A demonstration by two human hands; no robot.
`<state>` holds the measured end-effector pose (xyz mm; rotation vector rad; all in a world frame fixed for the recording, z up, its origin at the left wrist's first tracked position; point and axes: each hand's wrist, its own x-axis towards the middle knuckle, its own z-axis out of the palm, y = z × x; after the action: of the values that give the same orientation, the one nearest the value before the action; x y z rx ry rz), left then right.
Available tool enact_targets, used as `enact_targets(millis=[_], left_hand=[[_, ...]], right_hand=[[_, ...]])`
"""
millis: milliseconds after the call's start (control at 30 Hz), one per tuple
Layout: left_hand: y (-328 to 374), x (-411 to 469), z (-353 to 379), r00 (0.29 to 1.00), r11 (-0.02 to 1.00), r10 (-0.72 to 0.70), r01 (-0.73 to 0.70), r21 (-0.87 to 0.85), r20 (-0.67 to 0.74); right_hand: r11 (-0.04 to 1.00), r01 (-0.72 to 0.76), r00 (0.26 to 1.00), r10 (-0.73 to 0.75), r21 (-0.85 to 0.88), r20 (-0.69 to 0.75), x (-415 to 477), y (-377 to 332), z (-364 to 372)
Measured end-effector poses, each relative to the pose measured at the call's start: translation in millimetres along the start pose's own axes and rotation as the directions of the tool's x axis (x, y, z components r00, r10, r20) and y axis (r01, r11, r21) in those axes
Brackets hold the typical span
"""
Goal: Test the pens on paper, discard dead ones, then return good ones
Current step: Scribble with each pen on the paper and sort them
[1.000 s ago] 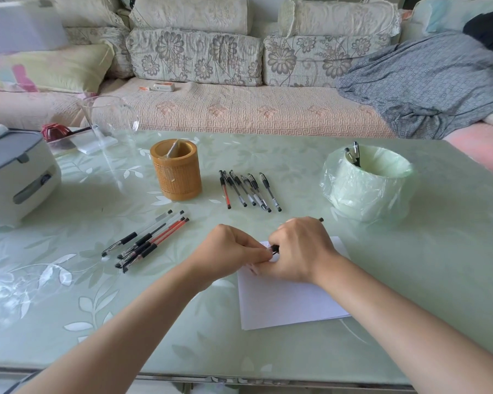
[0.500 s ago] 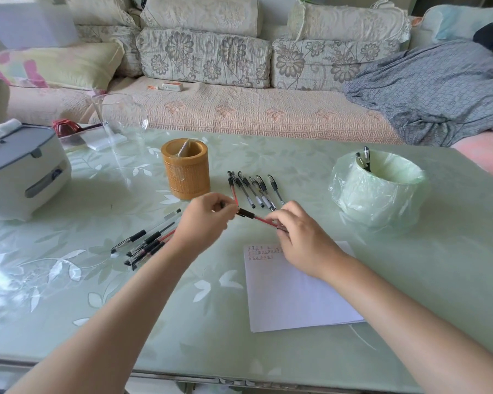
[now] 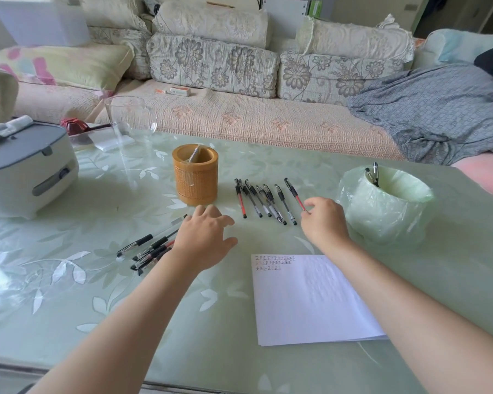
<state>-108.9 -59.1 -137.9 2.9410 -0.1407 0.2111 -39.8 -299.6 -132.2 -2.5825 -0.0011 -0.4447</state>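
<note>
Right hand (image 3: 325,223) fingers pinch red pen (image 3: 296,196) tip at row's end; left hand (image 3: 204,240) spread wide over loose pens (image 3: 145,248) on counter (image 3: 97,280).

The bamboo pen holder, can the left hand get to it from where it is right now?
Probably yes. The left hand lies open just in front of the bamboo pen holder, and only bare table shows between them.

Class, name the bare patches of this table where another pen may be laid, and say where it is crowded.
Free: the table left of the paper, and between paper and tested row. Crowded: around the untested pile under the left hand.
</note>
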Motion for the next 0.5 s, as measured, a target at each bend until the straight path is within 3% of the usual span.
enact_targets(millis=[500], left_hand=[[-8,1,2,0.999,0.999,0.039,-0.039,-0.029,0.029]], right_hand=[[0.979,0.059,0.979,-0.02,-0.195,0.201,22,-9,4]])
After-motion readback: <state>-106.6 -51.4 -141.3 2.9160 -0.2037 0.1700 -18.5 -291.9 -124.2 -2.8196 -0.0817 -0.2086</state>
